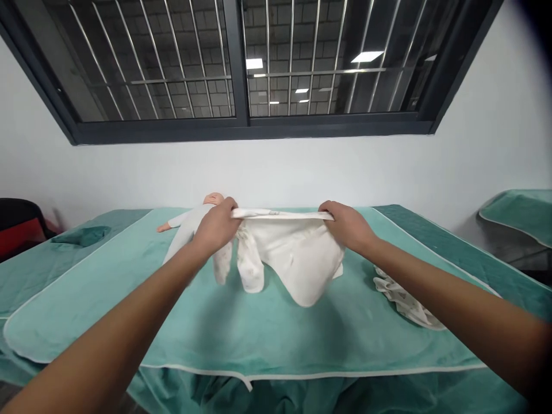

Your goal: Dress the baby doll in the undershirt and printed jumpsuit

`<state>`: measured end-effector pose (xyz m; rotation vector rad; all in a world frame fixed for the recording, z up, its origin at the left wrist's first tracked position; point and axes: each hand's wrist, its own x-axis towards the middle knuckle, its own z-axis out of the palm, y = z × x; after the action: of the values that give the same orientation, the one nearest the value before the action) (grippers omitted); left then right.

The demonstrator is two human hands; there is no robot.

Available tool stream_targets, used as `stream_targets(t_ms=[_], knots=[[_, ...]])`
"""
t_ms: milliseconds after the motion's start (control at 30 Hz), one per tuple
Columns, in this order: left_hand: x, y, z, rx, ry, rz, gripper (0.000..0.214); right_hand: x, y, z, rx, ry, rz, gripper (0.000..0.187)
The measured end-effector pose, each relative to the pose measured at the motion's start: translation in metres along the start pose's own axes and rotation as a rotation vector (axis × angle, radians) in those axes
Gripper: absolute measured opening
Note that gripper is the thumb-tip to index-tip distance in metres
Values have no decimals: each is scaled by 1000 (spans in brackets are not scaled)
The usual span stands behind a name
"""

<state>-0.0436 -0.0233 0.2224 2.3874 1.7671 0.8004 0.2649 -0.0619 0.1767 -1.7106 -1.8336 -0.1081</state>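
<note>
A white baby garment (pixel 297 256) with sleeve-like parts dangling on its left side hangs over the mat, stretched between my hands along its top edge. My left hand (pixel 218 225) is closed on the left end of that edge. At the other end, my right hand (pixel 348 226) grips the cloth with its fingers wrapped round it. Behind my left hand and forearm lies a baby doll (pixel 183 233) in white clothing, partly hidden, one arm stretched out to the left. Beside my right forearm rests a crumpled white patterned cloth (pixel 403 300), partly covered by the arm.
A light teal mat (pixel 267 339) with white piping covers the padded surface, over darker teal fabric (pixel 448 247). A white wall with a barred window (pixel 241 129) stands behind. At the left edge sits a black and red object (pixel 21 224); a teal padded surface (pixel 524 213) is at right.
</note>
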Motion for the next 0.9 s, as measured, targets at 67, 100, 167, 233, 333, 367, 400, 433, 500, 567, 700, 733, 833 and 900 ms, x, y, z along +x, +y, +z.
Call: stream_targets(t_ms=[67,100,167,233,333,367,400,433,500,567,700,733,833,900], knots=[[0,-19,7,-129,-33,-55,17,-2,15,2,52,-38,85,22],[0,-28,11,-177,-24,-78,20,-3,23,2,91,-45,130,22],[-1,-39,15,-238,22,-123,26,-4,35,0,185,-38,201,24],[-2,-44,14,-270,54,-147,31,-4,44,-5,259,-35,231,26],[-1,-42,6,-315,-20,-142,42,-3,48,-18,260,-95,244,26],[-1,-42,2,-332,-87,-143,47,-3,48,-22,244,-126,249,25],[1,-41,-2,-352,-179,-141,51,-2,49,-26,226,-162,257,25],[2,-41,-5,-369,-289,-138,54,-1,50,-29,204,-204,268,25],[7,-44,-9,-376,-506,-129,58,2,55,-31,117,-303,285,25],[13,-48,-4,-340,-589,-114,58,6,62,-27,-36,-379,284,26],[30,-54,36,-139,-303,-115,50,1,65,3,-388,-346,325,36],[33,-53,52,-72,-231,-125,46,-4,62,14,-453,-305,323,38],[27,-44,103,81,-85,-22,36,-26,44,56,-562,-138,143,44],[14,-34,137,73,-90,125,34,-42,29,86,-530,-81,-114,44]])
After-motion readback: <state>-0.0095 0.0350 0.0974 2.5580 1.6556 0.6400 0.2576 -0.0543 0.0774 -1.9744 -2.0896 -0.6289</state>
